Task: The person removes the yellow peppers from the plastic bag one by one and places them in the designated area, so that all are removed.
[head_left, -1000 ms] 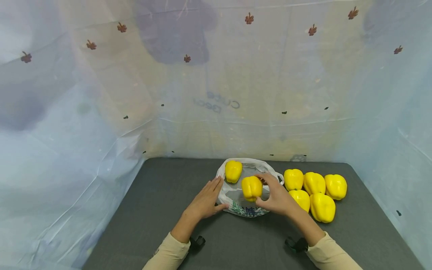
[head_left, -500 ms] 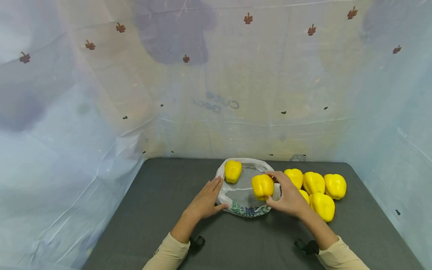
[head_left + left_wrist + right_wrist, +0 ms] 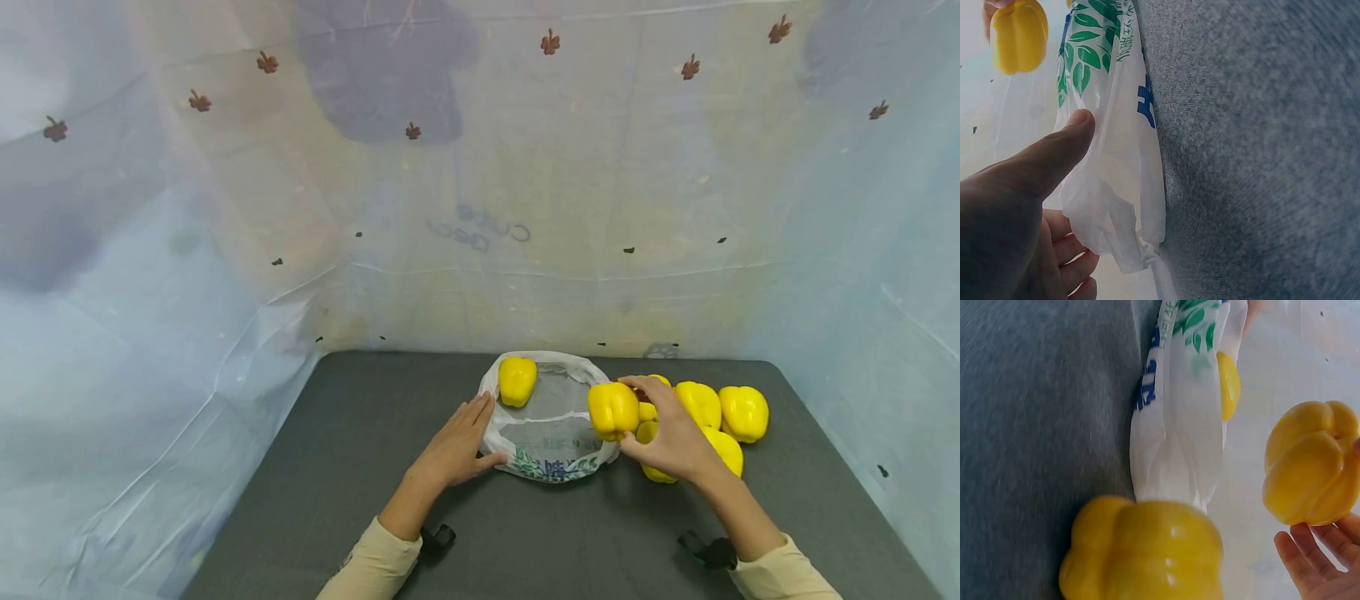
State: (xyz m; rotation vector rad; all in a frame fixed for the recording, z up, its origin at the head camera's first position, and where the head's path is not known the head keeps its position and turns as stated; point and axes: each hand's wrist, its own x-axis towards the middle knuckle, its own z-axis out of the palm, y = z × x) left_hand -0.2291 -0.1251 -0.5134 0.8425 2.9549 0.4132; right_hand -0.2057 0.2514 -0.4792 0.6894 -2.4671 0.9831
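Note:
In the head view my right hand (image 3: 671, 437) grips a yellow bell pepper (image 3: 611, 410) between thumb and fingers. It is raised at the right rim of a white plastic bag (image 3: 536, 465) with green and blue print. The right wrist view shows the same bell pepper (image 3: 1310, 465) up in the air, fingertips against its side. My left hand (image 3: 453, 446) rests against the bag's left side, fingers straight and thumb apart, holding nothing. The bag's mouth is spread wide, and another yellow bell pepper (image 3: 517, 381) sits inside at its back left.
Several yellow bell peppers (image 3: 698, 404) stand grouped on the dark grey table (image 3: 570, 542) right of the bag, some partly hidden by my right hand. One bell pepper (image 3: 1147, 556) is close to the right wrist camera. A pale printed curtain (image 3: 480, 308) hangs behind the table.
My right hand has carried its bell pepper rightward, from over the bag's middle to its right rim, in front of the grouped peppers. The left hand and bag have stayed in place.

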